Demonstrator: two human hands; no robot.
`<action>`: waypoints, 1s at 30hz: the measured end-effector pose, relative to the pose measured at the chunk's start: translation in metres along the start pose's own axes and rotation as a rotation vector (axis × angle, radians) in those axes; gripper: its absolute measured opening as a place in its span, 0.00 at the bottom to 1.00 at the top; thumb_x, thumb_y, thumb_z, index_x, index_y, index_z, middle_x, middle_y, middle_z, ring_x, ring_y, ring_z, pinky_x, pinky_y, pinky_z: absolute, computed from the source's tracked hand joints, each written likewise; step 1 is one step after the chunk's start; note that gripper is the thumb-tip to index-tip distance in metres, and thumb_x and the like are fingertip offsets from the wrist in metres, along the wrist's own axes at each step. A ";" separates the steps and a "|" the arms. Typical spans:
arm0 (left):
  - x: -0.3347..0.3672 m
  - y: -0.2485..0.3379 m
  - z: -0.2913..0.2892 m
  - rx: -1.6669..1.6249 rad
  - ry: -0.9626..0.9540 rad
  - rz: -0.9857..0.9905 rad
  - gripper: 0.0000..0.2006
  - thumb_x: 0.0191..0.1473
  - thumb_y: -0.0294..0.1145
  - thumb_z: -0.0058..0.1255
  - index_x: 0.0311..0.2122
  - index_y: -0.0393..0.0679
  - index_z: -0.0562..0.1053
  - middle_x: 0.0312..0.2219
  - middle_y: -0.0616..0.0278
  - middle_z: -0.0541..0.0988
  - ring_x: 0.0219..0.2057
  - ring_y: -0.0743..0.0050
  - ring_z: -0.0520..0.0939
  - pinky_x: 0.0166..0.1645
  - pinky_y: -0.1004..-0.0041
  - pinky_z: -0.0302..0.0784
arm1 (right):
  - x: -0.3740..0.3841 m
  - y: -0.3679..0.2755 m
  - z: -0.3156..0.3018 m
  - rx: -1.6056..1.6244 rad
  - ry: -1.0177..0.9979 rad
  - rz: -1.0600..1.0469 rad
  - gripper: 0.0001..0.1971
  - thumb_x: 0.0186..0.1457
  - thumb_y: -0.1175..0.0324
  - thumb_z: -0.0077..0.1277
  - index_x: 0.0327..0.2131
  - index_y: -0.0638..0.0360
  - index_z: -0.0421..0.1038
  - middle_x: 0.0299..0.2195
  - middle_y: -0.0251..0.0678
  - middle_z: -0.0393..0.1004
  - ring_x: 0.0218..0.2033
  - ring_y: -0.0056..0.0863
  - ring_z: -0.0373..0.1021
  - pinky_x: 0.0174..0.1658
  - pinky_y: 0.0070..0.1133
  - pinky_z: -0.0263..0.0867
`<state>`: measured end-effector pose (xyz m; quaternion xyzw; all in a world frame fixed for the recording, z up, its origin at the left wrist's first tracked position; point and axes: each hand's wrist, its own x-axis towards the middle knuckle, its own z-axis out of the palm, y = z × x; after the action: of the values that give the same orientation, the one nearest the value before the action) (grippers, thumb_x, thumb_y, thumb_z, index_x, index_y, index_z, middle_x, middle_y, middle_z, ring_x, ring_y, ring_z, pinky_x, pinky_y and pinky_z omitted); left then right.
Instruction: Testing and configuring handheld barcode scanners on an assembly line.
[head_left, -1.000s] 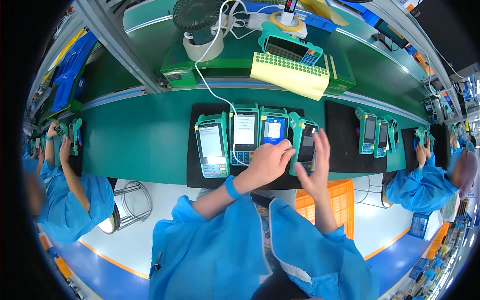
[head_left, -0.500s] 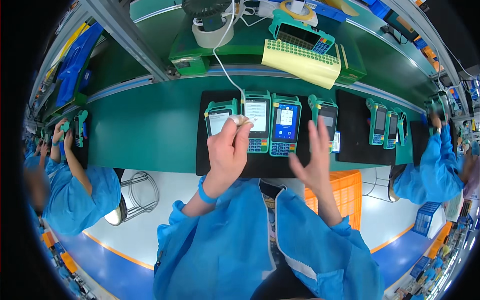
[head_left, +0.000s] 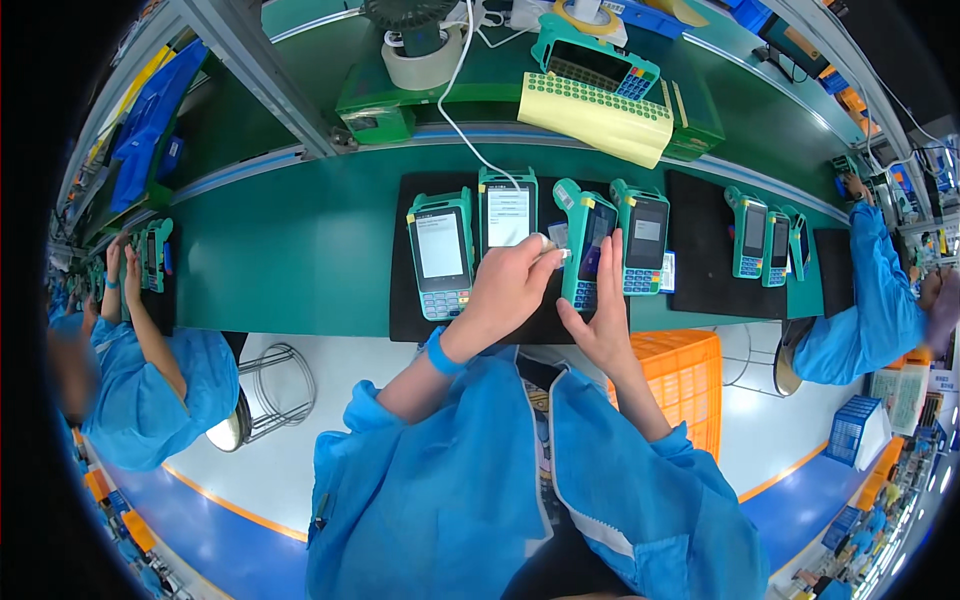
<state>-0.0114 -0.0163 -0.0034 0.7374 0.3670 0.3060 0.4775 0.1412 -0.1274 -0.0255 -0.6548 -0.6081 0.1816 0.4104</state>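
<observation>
My left hand (head_left: 505, 295) pinches the white plug (head_left: 563, 253) at the end of a cable. That plug is at the left side of a green-framed payment terminal (head_left: 596, 232), which is tipped up toward its right; I cannot tell whether the plug is in it. Flat fingers of my right hand (head_left: 606, 338) lie along the terminal's right side, the thumb near its lower end, holding it tilted. To the left are a terminal with a lit white screen (head_left: 440, 250) and another lit terminal (head_left: 508, 212), partly behind my left hand. One more terminal (head_left: 645, 235) stands close on the right.
Black mats (head_left: 710, 285) lie on the green bench (head_left: 280, 240). Further terminals (head_left: 750, 240) stand at the right. A raised green shelf (head_left: 450, 105) carries a tape roll, a terminal and a yellow sticker sheet (head_left: 597, 118). Co-workers sit at both sides. An orange crate (head_left: 680, 385) is below the bench edge.
My left hand has moved right with the plug, to the third terminal's side. My right hand has come onto that terminal, which has gone from lying flat to tilted.
</observation>
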 end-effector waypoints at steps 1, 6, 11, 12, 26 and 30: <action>0.002 -0.002 0.003 -0.001 -0.003 0.002 0.12 0.62 0.33 0.55 0.31 0.36 0.73 0.20 0.45 0.78 0.24 0.40 0.80 0.26 0.55 0.70 | -0.004 0.000 -0.001 -0.002 0.008 -0.001 0.53 0.53 0.69 0.61 0.73 0.66 0.34 0.74 0.61 0.29 0.74 0.58 0.39 0.70 0.36 0.51; 0.012 0.008 0.003 -0.048 -0.186 -0.026 0.12 0.61 0.32 0.55 0.29 0.35 0.74 0.23 0.46 0.81 0.26 0.40 0.82 0.28 0.57 0.75 | -0.003 0.004 -0.013 0.000 0.003 0.016 0.53 0.53 0.69 0.61 0.73 0.66 0.34 0.74 0.61 0.28 0.74 0.57 0.38 0.70 0.36 0.50; 0.020 0.005 0.009 -0.002 -0.137 -0.004 0.10 0.62 0.30 0.54 0.32 0.34 0.76 0.22 0.50 0.82 0.23 0.51 0.83 0.28 0.64 0.75 | 0.007 0.007 -0.017 -0.055 -0.041 0.001 0.55 0.52 0.69 0.63 0.72 0.67 0.33 0.73 0.62 0.27 0.74 0.59 0.36 0.71 0.38 0.50; 0.021 0.002 0.011 0.025 -0.081 0.054 0.10 0.62 0.30 0.54 0.32 0.34 0.76 0.23 0.49 0.82 0.25 0.47 0.84 0.29 0.62 0.76 | 0.010 0.008 -0.016 -0.058 -0.039 0.000 0.55 0.52 0.69 0.63 0.72 0.67 0.33 0.73 0.62 0.27 0.74 0.59 0.36 0.71 0.38 0.50; 0.037 -0.006 -0.001 0.060 -0.123 0.031 0.13 0.65 0.32 0.50 0.30 0.35 0.75 0.12 0.57 0.74 0.15 0.64 0.78 0.23 0.68 0.69 | 0.039 0.001 -0.028 -0.186 -0.164 -0.049 0.59 0.49 0.64 0.70 0.72 0.67 0.34 0.72 0.64 0.27 0.71 0.65 0.43 0.67 0.41 0.57; 0.039 0.007 -0.003 0.129 -0.112 0.077 0.12 0.66 0.32 0.50 0.30 0.36 0.74 0.13 0.58 0.75 0.16 0.63 0.79 0.24 0.66 0.71 | 0.079 -0.015 -0.084 -0.289 -0.071 -0.125 0.34 0.48 0.60 0.71 0.57 0.63 0.71 0.59 0.56 0.70 0.55 0.53 0.72 0.55 0.35 0.72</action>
<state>0.0090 0.0163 0.0078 0.7960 0.3300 0.2583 0.4367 0.2089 -0.0808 0.0567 -0.6613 -0.6815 0.0893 0.3004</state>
